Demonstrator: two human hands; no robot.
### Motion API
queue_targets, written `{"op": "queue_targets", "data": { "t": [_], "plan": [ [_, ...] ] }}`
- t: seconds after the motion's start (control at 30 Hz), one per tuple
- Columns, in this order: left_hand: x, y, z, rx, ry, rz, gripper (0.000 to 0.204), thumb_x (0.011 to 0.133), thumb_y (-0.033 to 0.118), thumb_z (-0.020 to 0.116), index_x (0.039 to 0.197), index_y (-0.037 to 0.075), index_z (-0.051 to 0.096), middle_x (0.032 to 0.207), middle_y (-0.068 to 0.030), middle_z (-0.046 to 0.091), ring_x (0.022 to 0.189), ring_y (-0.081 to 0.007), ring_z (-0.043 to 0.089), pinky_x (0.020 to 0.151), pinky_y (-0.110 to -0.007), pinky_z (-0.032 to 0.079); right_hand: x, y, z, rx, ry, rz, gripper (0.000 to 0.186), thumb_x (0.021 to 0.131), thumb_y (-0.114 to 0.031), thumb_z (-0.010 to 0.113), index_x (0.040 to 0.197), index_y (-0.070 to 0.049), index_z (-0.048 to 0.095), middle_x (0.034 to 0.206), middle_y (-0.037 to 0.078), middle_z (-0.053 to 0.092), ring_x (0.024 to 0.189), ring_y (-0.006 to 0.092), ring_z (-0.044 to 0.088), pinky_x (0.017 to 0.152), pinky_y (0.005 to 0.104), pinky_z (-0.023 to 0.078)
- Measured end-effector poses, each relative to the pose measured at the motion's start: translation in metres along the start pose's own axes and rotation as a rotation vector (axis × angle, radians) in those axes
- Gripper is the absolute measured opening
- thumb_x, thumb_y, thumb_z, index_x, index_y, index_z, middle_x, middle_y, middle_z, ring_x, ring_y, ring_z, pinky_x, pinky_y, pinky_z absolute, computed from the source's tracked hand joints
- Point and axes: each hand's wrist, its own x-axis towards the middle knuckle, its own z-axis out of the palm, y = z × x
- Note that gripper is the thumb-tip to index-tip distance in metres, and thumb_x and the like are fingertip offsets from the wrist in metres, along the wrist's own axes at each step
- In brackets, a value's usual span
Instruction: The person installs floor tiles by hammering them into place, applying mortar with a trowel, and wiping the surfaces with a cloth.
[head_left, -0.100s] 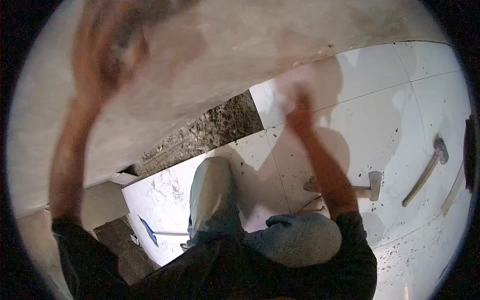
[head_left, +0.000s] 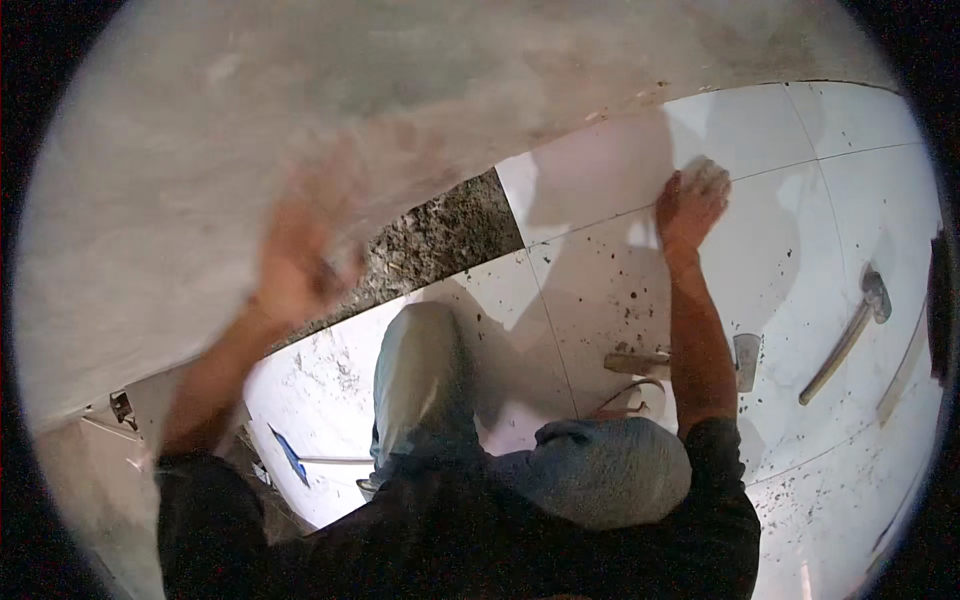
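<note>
My left hand [head_left: 305, 245] is raised in front of the grey wall [head_left: 330, 70], blurred by motion. Its fingers look spread, the thumb apart, with nothing seen in them. Below and beside it runs a bare strip of rough mortar [head_left: 450, 225] along the wall. Farther right, my right hand [head_left: 692, 205] rests at the joint between white floor tiles [head_left: 600, 195]. Its fingers are curled together and greyish with dust; whether they hold anything is hidden. Under my right forearm lies a short tool with a wooden handle [head_left: 640, 363] and flat metal head [head_left: 746, 362], its middle covered.
A hammer [head_left: 850, 335] with a wooden handle lies on the tiles at right, near another pale stick [head_left: 903, 370]. A blue-headed tool [head_left: 290, 455] with a pale handle is at lower left. Dark crumbs [head_left: 640, 300] dot the tiles. My jeans-clad knees [head_left: 430, 360] are in the middle.
My left hand has come down and to the right from high on the wall. My right hand has moved right across the tiles and is sharper now.
</note>
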Motion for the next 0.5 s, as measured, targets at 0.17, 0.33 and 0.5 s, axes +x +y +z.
{"op": "queue_targets", "data": {
  "t": [0.17, 0.33, 0.5],
  "plan": [
    [-0.138, 0.095, 0.148, -0.431, -0.801, -0.683, 0.076, 0.087, 0.039, 0.057, 0.147, 0.007, 0.023, 0.152, -0.0225, 0.018, 0.141, -0.0391, 0.016, 0.113, -0.052, 0.020, -0.124, -0.089, -0.030, 0.468, -0.495, -0.416, 0.070, 0.089, -0.032, 0.056, 0.141, 0.006, 0.028, 0.149, 0.026, 0.024, 0.140, 0.0418, 0.018, 0.116, 0.0465, 0.011],
    [-0.183, 0.118, 0.157, -0.274, -0.724, -0.530, 0.071, 0.088, 0.042, 0.055, 0.145, 0.009, 0.028, 0.151, -0.0255, 0.016, 0.141, -0.0419, 0.011, 0.113, -0.055, 0.016, -0.189, -0.135, -0.066, 0.922, -0.941, -0.786, 0.058, 0.093, -0.025, 0.049, 0.142, 0.001, 0.032, 0.148, 0.021, 0.030, 0.139, 0.0346, 0.026, 0.115, 0.0465, 0.015],
    [-0.156, 0.132, 0.167, -0.223, -0.630, -0.403, 0.065, 0.089, 0.035, 0.054, 0.142, 0.004, 0.032, 0.150, -0.0228, 0.020, 0.141, -0.0414, 0.012, 0.113, -0.054, 0.014, -0.164, -0.117, -0.031, 0.789, -0.607, -0.763, 0.038, 0.090, -0.017, 0.049, 0.122, 0.004, 0.049, 0.126, 0.025, 0.048, 0.124, 0.0391, 0.042, 0.111, 0.0473, 0.025]
  ]
}}
